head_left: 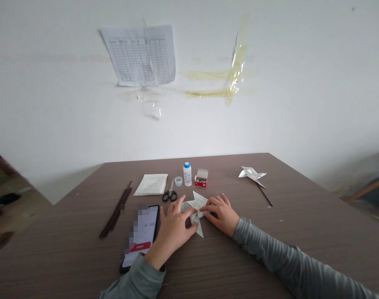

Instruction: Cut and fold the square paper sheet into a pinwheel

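Around one pair of scissors [169,192]: one glue bottle [187,174], one cap [178,181], one red box [201,178], one paper sheaf [150,185], one smartphone [140,236], one stick bundle [116,209], one folded paper [194,209], one paper pinwheel [251,175], one left hand [173,232], one right hand [222,214].

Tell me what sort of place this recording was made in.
Probably a plain indoor work room used for paper crafts. A wood-grain table holds scissors, folded paper and a finished paper pinwheel, and a printed grid form hangs on the white wall.
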Tool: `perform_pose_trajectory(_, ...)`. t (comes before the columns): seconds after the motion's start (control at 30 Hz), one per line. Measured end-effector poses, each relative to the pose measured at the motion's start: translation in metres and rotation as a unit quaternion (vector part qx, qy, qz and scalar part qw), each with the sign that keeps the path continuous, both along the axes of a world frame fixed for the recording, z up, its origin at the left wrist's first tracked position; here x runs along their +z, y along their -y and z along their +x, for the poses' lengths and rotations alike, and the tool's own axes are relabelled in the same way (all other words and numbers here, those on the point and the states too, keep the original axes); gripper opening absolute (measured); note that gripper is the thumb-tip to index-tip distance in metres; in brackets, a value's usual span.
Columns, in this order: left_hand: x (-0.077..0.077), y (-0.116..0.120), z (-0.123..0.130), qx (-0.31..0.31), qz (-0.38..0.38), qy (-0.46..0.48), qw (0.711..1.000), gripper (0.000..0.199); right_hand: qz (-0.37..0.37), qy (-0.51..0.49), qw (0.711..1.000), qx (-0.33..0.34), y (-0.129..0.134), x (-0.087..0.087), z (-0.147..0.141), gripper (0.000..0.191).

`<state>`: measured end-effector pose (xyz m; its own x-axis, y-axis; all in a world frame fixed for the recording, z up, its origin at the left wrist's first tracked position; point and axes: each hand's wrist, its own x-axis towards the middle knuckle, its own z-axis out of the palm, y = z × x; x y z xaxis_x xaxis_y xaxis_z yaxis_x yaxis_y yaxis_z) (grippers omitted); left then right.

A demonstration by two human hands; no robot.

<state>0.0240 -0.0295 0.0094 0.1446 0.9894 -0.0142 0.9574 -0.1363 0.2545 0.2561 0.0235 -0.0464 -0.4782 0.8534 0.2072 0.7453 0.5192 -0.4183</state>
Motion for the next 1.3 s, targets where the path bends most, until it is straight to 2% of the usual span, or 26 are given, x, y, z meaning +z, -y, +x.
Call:
perform_pose_trajectory(0.4,0.0059,-0.0010,0.0022,0.010,-0.015,-0.019,1.000,0.044,0.010,0.023,1.000,-0.014,0.0044,0.0042,-0.0058,0.030)
perform_pose_trajectory(0.87,-0.0032,-0.0013,0.0018,0.014,0.019,-0.004,1.000,0.047,0.028,0.008,1.000,0.004,0.0004,-0.0023,-0.0038,0.032)
perform_pose_trajectory(1.3,0.0015,-0.0019,0.0045,0.014,0.002,-0.011,1.000,0.053,0.015,0.008,1.000,-0.002,0.0013,0.0016,-0.0042,0.032)
